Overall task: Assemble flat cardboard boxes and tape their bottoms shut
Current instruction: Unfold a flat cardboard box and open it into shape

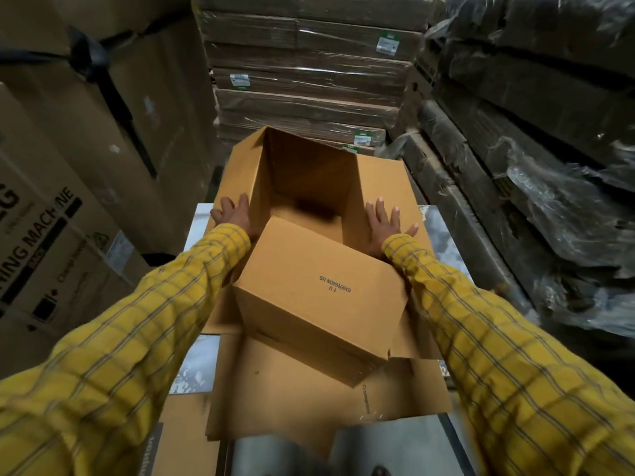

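Note:
A tan cardboard box (319, 297) stands opened out in front of me, its open end facing away and its near panel printed with small dark text. Flaps spread out on both sides. My left hand (233, 214) lies flat with spread fingers on the left flap (237, 173). On the right flap (388, 187), my right hand (386, 223) presses flat, fingers straight. Both arms wear yellow checked sleeves. Another flat cardboard sheet (302, 400) lies under the box, toward me.
A wrapped pallet of flat cartons (309, 73) rises straight ahead. Large appliance cartons (68, 207) stand at the left. Dark plastic-wrapped stacks (536, 149) fill the right. A pale work surface (199, 365) shows beneath the cardboard.

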A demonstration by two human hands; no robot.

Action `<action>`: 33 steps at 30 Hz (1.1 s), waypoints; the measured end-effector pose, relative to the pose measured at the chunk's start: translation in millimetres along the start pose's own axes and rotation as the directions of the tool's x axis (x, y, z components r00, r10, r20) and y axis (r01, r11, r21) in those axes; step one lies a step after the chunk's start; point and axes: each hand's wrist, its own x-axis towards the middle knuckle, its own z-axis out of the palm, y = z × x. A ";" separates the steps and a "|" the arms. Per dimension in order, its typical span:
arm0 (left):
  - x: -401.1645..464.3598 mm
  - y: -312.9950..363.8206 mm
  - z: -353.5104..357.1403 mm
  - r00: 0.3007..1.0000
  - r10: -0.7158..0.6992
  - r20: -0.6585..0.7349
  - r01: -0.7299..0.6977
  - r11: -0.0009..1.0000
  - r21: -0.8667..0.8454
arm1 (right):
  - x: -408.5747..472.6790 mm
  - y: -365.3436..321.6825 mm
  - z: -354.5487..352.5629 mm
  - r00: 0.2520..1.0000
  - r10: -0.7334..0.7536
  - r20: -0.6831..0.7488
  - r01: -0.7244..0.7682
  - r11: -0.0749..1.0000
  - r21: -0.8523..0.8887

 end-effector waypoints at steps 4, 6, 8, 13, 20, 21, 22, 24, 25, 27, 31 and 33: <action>-2.1 5.6 11.2 1.000 0.009 0.001 -0.009 0.998 -0.063 | 21.6 16.6 -6.2 0.996 -0.016 0.084 0.012 0.999 0.051; -9.4 0.6 20.7 1.000 -0.027 0.013 0.028 0.996 -0.089 | 41.0 35.4 -15.6 0.998 -0.006 0.070 -0.002 0.994 0.112; -22.8 -8.3 37.2 1.000 0.029 0.002 -0.029 0.999 -0.026 | 53.8 55.7 -21.3 0.998 0.056 0.034 -0.061 0.982 0.180; -40.4 1.4 45.2 0.996 0.084 -0.010 -0.085 0.992 -0.096 | 18.1 61.3 -31.3 0.999 -0.054 0.006 0.053 0.987 0.155; -21.4 21.0 16.4 0.994 0.043 -0.097 -0.059 0.984 -0.169 | -52.2 48.2 -57.5 0.986 0.159 0.049 -0.096 0.306 0.947; -16.9 25.9 13.1 0.996 0.041 -0.078 -0.057 0.974 -0.218 | -66.1 49.1 -60.6 0.990 0.137 0.039 -0.072 0.248 0.966; -13.3 31.3 9.5 0.998 0.039 -0.042 -0.049 0.961 -0.272 | -73.6 51.0 -59.9 0.995 0.102 0.003 -0.032 0.282 0.959; -12.5 41.7 6.9 0.999 0.034 0.042 -0.015 0.921 -0.390 | -92.4 50.8 -53.0 0.999 0.028 -0.028 0.018 0.317 0.948; -16.7 47.1 6.7 0.995 0.045 0.085 -0.004 0.905 -0.425 | -102.3 51.0 -42.8 0.998 0.024 -0.053 0.040 0.389 0.920; -25.1 53.6 10.6 0.989 0.084 0.124 -0.026 0.911 -0.412 | -112.4 55.8 -15.4 0.984 -0.026 -0.177 0.145 0.701 0.699; -34.2 48.3 15.2 0.986 0.059 0.157 0.008 0.918 -0.397 | -106.9 52.0 14.2 0.938 -0.138 -0.318 0.228 0.937 0.266; -36.0 43.8 23.8 0.985 0.064 0.162 -0.028 0.976 -0.216 | -97.4 56.0 10.9 0.945 -0.164 -0.283 0.216 0.963 0.161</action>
